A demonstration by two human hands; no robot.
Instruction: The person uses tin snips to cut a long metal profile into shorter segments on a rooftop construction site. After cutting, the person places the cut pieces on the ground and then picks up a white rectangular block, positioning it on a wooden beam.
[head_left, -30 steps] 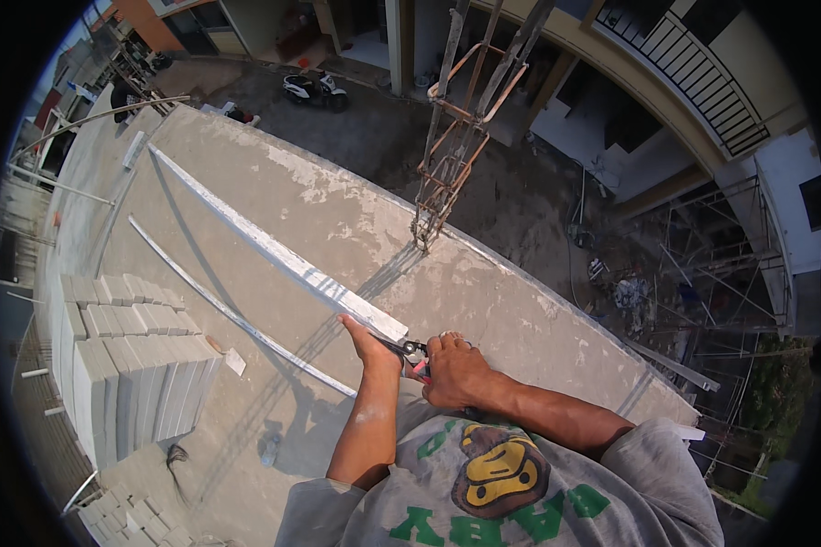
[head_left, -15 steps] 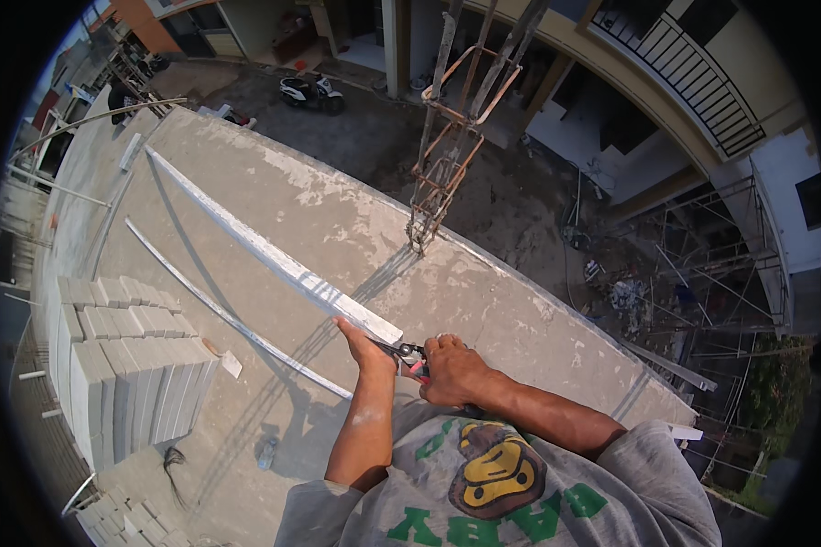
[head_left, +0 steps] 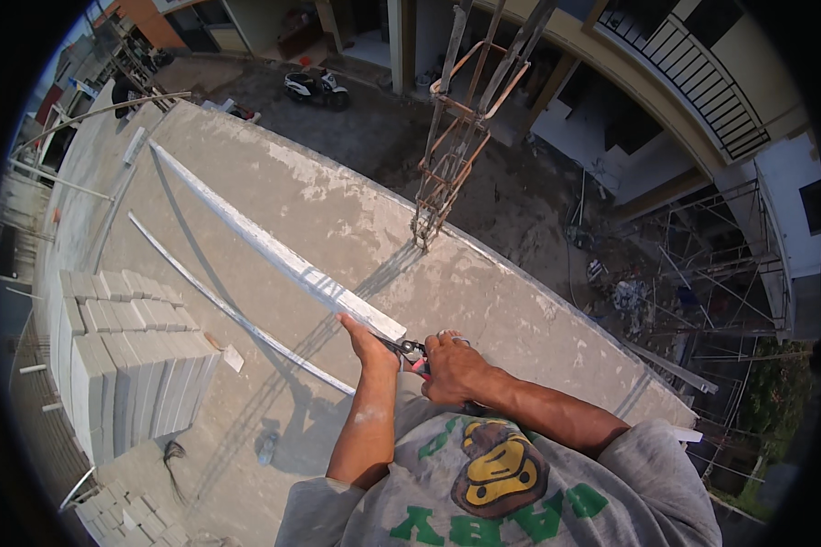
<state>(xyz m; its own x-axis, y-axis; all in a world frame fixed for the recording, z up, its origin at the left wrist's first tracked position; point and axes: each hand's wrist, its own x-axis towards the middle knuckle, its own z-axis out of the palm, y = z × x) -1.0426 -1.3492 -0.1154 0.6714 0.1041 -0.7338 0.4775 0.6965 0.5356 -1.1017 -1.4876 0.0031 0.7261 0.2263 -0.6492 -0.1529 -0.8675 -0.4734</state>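
— First, far left?
— A tall stack of pale blocks (head_left: 135,387). Next, a thin white strip (head_left: 237,319), flat on the grey floor (head_left: 164,273).
— Then?
— A long white bar (head_left: 278,250), lifted off the floor at its near end, reaching from far away to the left hand (head_left: 372,351).
— Left hand?
— Has hold of that near end. Thumb stretched out along the side, fingers mostly out of sight; how tightly closed, cannot tell.
— Next?
— Black snips (head_left: 412,347) with red on the handles, close by the end of the bar. Touching or just near? Too small to tell.
— Right hand (head_left: 454,369)?
— Closed around the handles of the snips, fingers bent.
— Far right?
— Crossed metal poles (head_left: 687,273), down past the floor's edge.
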